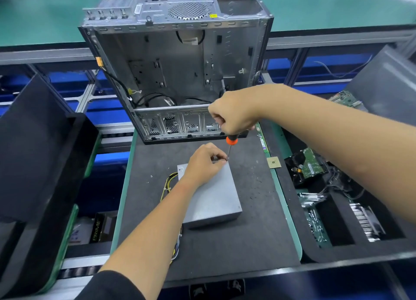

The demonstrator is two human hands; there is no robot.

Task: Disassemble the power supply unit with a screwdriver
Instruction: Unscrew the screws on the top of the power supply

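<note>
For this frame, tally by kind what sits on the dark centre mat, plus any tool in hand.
Computer case: 1
Power supply unit: 1
Processor chip: 1
Screwdriver, gripped by the right hand: 1
Total: 4
The left hand steadies the shaft near the tip.

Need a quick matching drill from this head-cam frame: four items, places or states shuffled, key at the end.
Items:
1. power supply unit
2. screwdriver
3. computer case
4. CPU chip

Places or states:
A. gripped in the right hand, tip down
B. open and gutted, at the mat's far end
C. flat on the dark mat, under the left hand
D. at the mat's right edge

Pairs: 1-C, 2-A, 3-B, 4-D
</note>
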